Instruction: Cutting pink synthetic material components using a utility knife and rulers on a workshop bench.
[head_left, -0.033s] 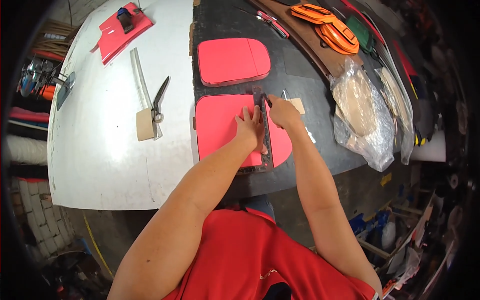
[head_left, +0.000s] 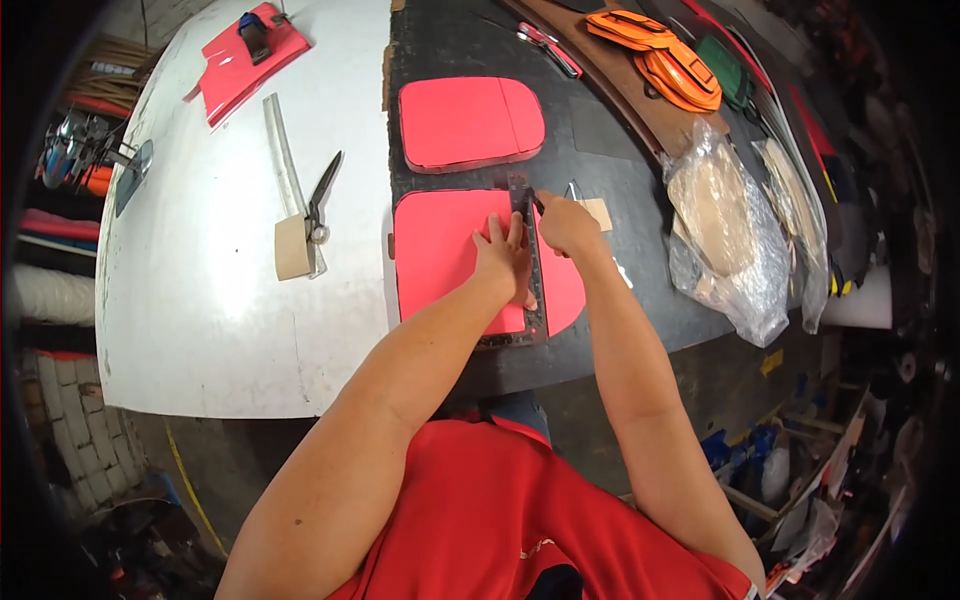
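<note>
My left hand (head_left: 503, 262) lies with fingers spread on a pink rounded panel (head_left: 435, 245) and a dark L-shaped ruler (head_left: 536, 318), pressing near the ruler's long arm. That arm crosses the panel from far to near, and a pink strip (head_left: 566, 298) shows to its right. Closed around a slim dark tool (head_left: 537, 202), my right hand (head_left: 570, 225) is at the ruler's far right edge. The fingers mostly cover the tool, and its tip is hard to make out. Just beyond lies a second pink panel (head_left: 470, 122) with a line across its right part.
On the white half of the table lie scissors (head_left: 322, 195), a metal ruler (head_left: 280, 150), a tan card (head_left: 292, 248) and pink sheeting (head_left: 225, 75). To the right are bubble-wrapped tan pieces (head_left: 725, 225), orange pouches (head_left: 675, 72) and a pink-handled tool (head_left: 550, 50).
</note>
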